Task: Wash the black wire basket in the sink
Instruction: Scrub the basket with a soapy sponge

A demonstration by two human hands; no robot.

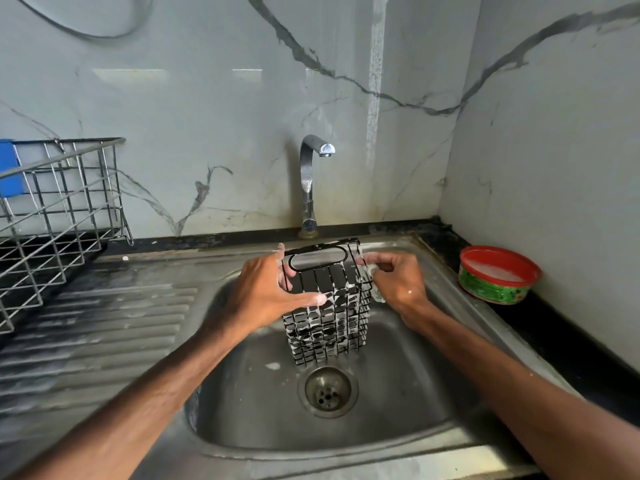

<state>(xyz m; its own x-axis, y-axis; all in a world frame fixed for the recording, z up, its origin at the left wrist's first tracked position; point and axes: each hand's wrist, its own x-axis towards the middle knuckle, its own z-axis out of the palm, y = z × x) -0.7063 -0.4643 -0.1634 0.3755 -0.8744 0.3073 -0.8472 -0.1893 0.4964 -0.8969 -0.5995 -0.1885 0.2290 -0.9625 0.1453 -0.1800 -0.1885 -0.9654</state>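
1. Two hands meet over the sink [419, 375] in the head view, one on each side of the black wire basket [327, 306].
2. The basket stands upright within the steel bowl, just behind the drain [328, 389]. Its solid top band, with a long handle slot, faces the camera. Whether its bottom touches the bowl floor cannot be told.
3. White foam clings to many of the basket's wires, thickest on the lower half.
4. The left hand [265, 289] grips the basket's left side. The thumb lies across the front wires and the fingers wrap round the far side (one fingertip shows through the mesh).
5. The right hand [398, 278] is curled round a pale scrub pad [379, 296] and presses it against the basket's right side near the top. Most of the pad is hidden by the fingers.
6. A chrome tap [311, 181] rises from the back edge of the sink, directly behind the basket, with its spout bent forward.
7. On the left lies the ridged draining board [97, 327], wet and streaked. A metal dish rack [59, 209] sits at its back and holds something blue [10, 168] at the edge of the view.
8. On the right, a round tub [497, 277] with a red rim and green side sits on the black counter [554, 327] near the corner, with white soap inside.
9. The wall [207, 98] behind is pale with grey veins.
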